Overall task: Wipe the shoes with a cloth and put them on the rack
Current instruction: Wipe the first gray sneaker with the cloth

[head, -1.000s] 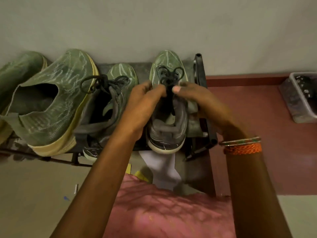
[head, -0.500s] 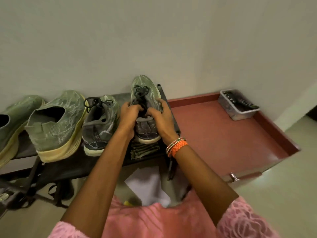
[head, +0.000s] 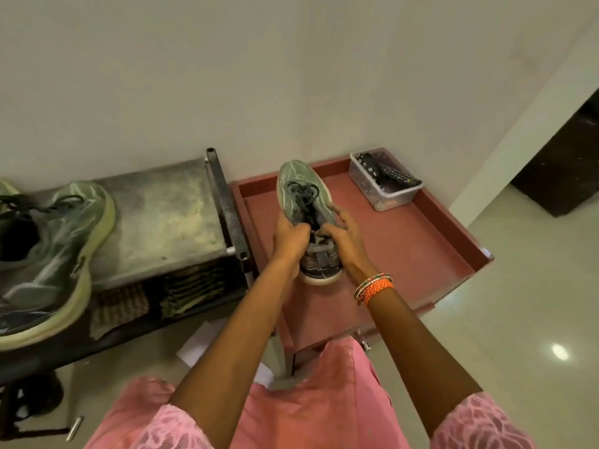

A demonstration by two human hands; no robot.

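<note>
Over a red-brown tray-topped worktop (head: 421, 241), both hands (head: 290, 233) (head: 340, 236) grip the light, soft grey-green mesh sneaker (head: 299, 186) at its collar, fingers curled.

A grey-green shoe (head: 304, 202) with dark laces and a pale sole was held level above a red tray, toe pointing to the wall. A second, matching shoe (head: 55, 254) lay on the rack (head: 162, 218), on its grey top shelf at the left, well apart.

This is a home entryway. A metal shoe rack (head: 162, 218) stands against a plain wall. Beside it, a plastic tub (head: 385, 199) holds remote controls (head: 397, 173).
</note>
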